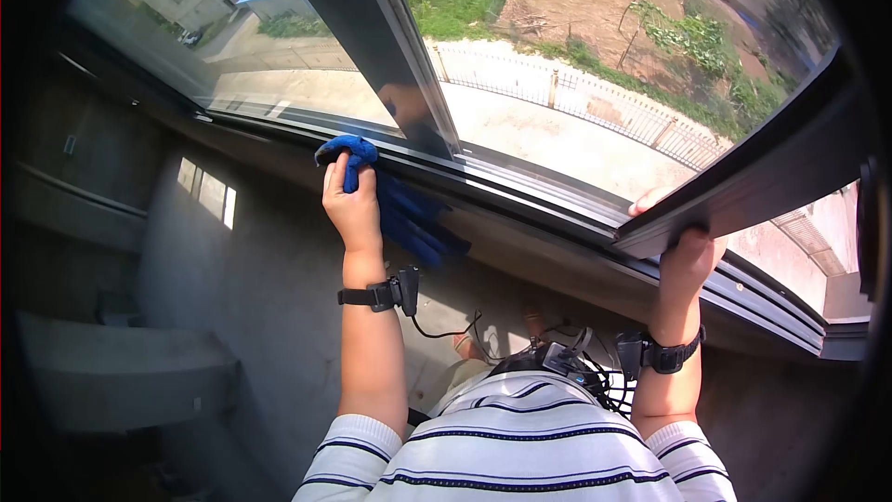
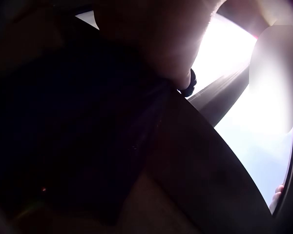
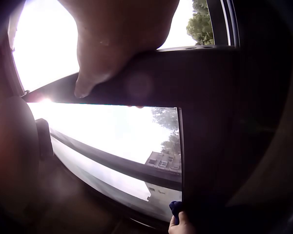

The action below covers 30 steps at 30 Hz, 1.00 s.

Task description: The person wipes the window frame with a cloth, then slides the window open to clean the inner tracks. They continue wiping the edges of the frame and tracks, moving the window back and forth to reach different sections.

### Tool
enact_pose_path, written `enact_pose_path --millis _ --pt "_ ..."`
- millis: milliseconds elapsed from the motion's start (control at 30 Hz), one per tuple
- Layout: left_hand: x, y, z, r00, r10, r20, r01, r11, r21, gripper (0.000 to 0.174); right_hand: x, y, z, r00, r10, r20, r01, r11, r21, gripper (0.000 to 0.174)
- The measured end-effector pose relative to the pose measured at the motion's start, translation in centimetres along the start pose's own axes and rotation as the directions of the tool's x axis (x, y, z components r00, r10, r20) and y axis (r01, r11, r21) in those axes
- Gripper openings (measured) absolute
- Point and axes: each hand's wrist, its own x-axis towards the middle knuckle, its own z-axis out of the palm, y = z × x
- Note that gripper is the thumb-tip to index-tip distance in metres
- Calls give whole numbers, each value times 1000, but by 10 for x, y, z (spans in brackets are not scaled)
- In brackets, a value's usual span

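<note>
My left hand (image 1: 351,209) pinches a blue cloth (image 1: 348,146) against the dark lower rail of the window. Part of the cloth hangs below the sill, and in the left wrist view the cloth (image 2: 78,122) is a dark mass under the hand. Over on the right, my right hand (image 1: 689,260) grips the edge of an open window sash (image 1: 762,163), with fingertips (image 1: 650,201) showing on its far side. The right wrist view has this hand (image 3: 122,29) over the dark frame, and the left hand (image 3: 181,225) with the cloth low down.
Metal window tracks (image 1: 548,188) run along the sill between both hands. A dark upright (image 1: 362,28) divides the glass. Outside lie a pale paved strip, a fence (image 1: 595,98) and grass. Cables (image 1: 604,381) lie at the person's waist, above a concrete floor (image 1: 269,316).
</note>
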Motion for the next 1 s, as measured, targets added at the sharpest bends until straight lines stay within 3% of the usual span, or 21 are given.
enact_pose_path --millis 100,167,233,433,500,567,633,767,1000 --pt "40 -14 -11 977 -206 -59 202 977 -68 38 -1 4 -7 1000 5 9 -5 1000 -11 75" --pt "48 -16 -12 992 -115 -58 120 989 90 38 1 7 -9 1000 -31 -2 31 1000 0 75" --pt "36 -12 -10 997 82 -10 -78 972 222 33 1 10 -7 998 -61 -19 61 998 10 76" --pt "-44 75 22 965 201 171 -206 978 13 26 -8 17 -20 992 -6 -124 8 1000 15 76" --pt "-71 96 33 932 243 268 -220 969 -114 31 -10 18 -25 992 -17 -129 15 1000 -16 77" --pt "-96 127 38 886 186 426 -101 972 -213 33 -11 20 -30 993 5 -122 -9 999 -32 78" --pt "-117 142 51 877 236 418 -92 937 -336 33 -9 14 -33 994 -15 -106 11 999 -32 79" --pt "-125 148 56 868 229 442 -100 950 -296 26 -4 6 -49 1000 -26 -16 26 1000 -9 76" --pt "-100 130 43 908 217 358 -172 973 -154 23 -10 2 -75 995 -28 -98 25 999 -35 81"
